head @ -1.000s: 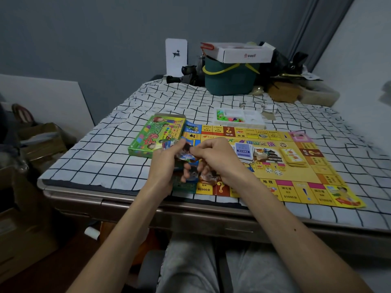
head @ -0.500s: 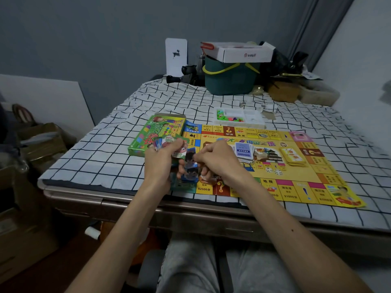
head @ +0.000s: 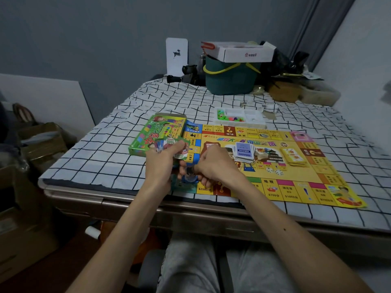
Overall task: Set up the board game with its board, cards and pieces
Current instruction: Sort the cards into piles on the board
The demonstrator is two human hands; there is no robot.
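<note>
Our left grip (head: 160, 166) clasps the play money (head: 171, 143) fanned, probably to read values, while our right grip (head: 215, 166) pinches its lower end above the board (head: 296, 182).

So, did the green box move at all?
No. The green box lies in the same place as before, against the far left corner of the board.

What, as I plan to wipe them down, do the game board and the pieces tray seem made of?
Game board: thin printed paper or card, slightly glossy; it lies nearly flush on the cloth. Pieces tray: white moulded plastic, probably thin; it has formed compartments with rounded rims.
</note>
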